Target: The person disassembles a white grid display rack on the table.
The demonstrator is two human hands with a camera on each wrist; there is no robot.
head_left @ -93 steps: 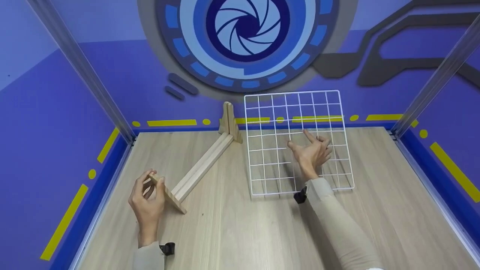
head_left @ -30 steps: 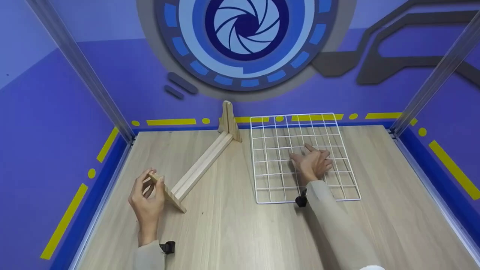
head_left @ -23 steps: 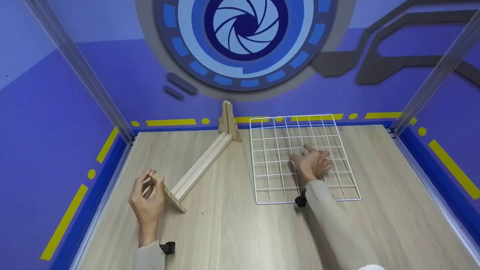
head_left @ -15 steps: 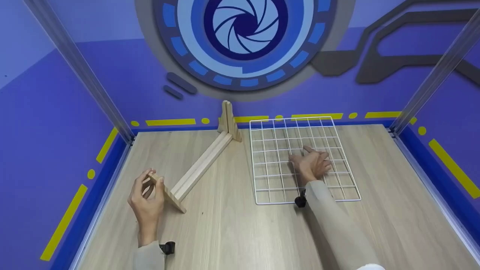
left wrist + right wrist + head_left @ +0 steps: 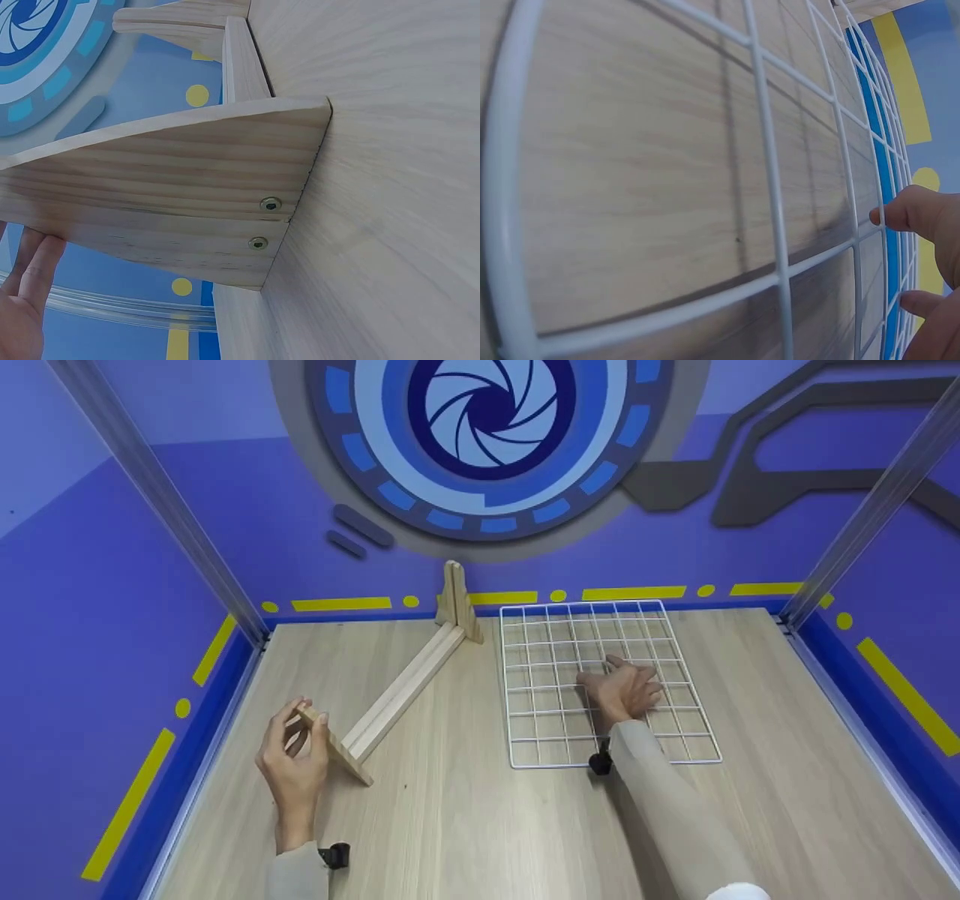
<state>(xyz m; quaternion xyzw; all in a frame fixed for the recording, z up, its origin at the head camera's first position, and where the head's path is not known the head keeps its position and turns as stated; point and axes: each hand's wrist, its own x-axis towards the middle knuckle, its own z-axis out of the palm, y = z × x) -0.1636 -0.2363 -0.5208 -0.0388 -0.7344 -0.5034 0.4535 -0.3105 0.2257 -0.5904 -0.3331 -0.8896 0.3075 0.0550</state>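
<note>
My left hand (image 5: 292, 761) pinches the top of the near end piece of a wooden stand (image 5: 405, 697) between thumb and fingers. The stand has two upright end pieces joined by a long rail along the table. In the left wrist view, the near end piece (image 5: 172, 169) shows two bolt heads, and part of the left hand (image 5: 30, 289) is at its edge. To the right, my right hand (image 5: 624, 688) holds a white wire grid panel (image 5: 553, 686) near its middle, fingers spread across the wires. The panel's far edge appears slightly raised. In the right wrist view the thumb touches a wire.
The stand and panel are on a light wood-grain table (image 5: 450, 832). A blue printed wall (image 5: 375, 577) closes off the back, with side walls left and right. Metal posts (image 5: 180, 525) stand at the back corners.
The right hand has lowered the grid panel: its far edge has tipped down from well up against the wall to near the table. The left hand and wooden stand have stayed put.
</note>
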